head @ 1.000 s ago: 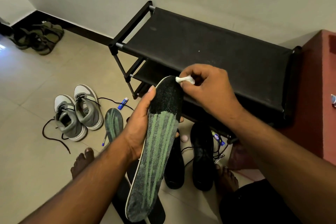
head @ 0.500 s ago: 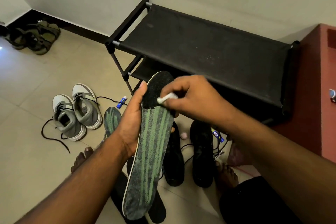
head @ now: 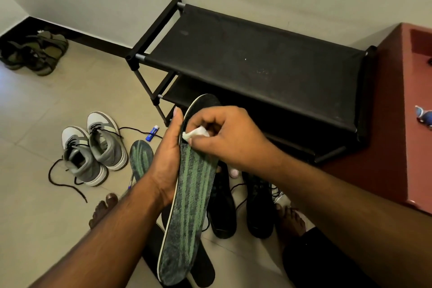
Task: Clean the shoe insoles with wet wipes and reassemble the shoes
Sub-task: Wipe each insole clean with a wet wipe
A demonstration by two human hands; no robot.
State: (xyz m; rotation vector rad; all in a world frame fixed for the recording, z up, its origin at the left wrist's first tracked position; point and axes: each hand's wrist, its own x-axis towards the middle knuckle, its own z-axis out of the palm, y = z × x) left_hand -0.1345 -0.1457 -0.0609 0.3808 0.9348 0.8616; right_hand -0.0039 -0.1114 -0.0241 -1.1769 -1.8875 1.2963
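The long dark insole with green stripes and a pale edge (head: 190, 206) runs lengthwise away from the person, its heel end low and nearest the body, its toe end raised and pointing toward the rack. That long axis is what the coming wipe turns on, in my judgement: a stroke has to travel along it, down toward the heel, since the wipe sits close to the toe end with most of the striped length below it.

The left hand (head: 167, 161) holds the insole from its left side about midway along, palm against the edge and fingers wrapped behind, thumb stretched up beside the rim. The right hand (head: 224, 138) lies across the insole just beyond the left, fingers curled, pinching a small crumpled white wet wipe (head: 195, 133) and pressing it onto the face near the left rim. The right hand is the nearer to the toe; the left is the nearer to the uncleaned heel half.

Below the hands, on the tiled floor (head: 42, 206), stand two black shoes (head: 222, 206), with dark flat insole shapes under the held one. To the left of the left hand lies a second green-striped insole (head: 141, 161), and farther left a pair of grey and white high-top sneakers (head: 93, 149) with loose laces. Beyond the hands stands the black fabric shoe rack (head: 257, 58).
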